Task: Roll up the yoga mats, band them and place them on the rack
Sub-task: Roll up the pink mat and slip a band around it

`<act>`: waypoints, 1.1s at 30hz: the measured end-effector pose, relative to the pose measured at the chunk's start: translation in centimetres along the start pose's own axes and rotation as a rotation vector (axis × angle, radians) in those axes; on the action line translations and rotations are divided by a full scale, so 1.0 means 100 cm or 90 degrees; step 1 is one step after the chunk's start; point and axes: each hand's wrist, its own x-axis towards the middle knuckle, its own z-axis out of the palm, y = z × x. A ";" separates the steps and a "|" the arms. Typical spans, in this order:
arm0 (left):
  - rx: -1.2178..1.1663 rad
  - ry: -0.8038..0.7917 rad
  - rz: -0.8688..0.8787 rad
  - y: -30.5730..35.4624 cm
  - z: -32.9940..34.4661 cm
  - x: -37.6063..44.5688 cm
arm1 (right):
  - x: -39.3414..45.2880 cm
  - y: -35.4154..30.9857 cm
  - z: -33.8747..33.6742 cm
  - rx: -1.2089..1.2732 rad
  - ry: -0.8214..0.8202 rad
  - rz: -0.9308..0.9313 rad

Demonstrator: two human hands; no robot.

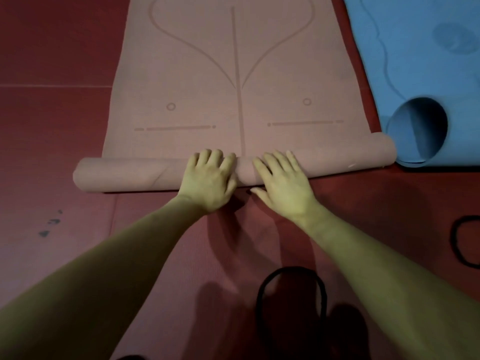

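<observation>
Centre of frame: pink yoga mat [233,74] spread flat on red floor matting [52,61], running from the top edge down to a rolled portion [124,175] lying crosswise just below the middle. Rolled only at the near end; most of the length flat, with printed alignment lines and two small circles showing.

Left hand [207,180] and right hand [281,181] side by side on top of the roll near its middle, palms down, fingers straight and slightly spread, pressing on the roll rather than clasping it. Fingertips at the seam where roll meets flat mat. Right thumb low on the near side of the roll, close to the floor. Both forearms bare, reaching in from the lower corners.

Upper right: blue yoga mat [420,48], partly rolled, its open round end [418,128] facing the camera, just beside the right end of the pink roll.

Bottom centre: black elastic band [262,287] in a loop on the floor, between the forearms. Right edge, lower half: second black band [455,240], partly cut off by the frame.

Lower left: a few dark smudges [50,226] on the floor matting.
</observation>
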 end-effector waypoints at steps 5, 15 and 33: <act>0.111 -0.233 -0.053 0.002 -0.009 0.013 | 0.024 0.012 -0.005 0.025 -0.041 -0.022; 0.015 -0.343 -0.086 -0.012 -0.014 0.065 | 0.028 0.009 0.001 -0.068 -0.035 -0.003; -0.031 -0.083 -0.183 -0.020 0.003 0.094 | 0.059 0.014 0.009 0.052 0.145 0.037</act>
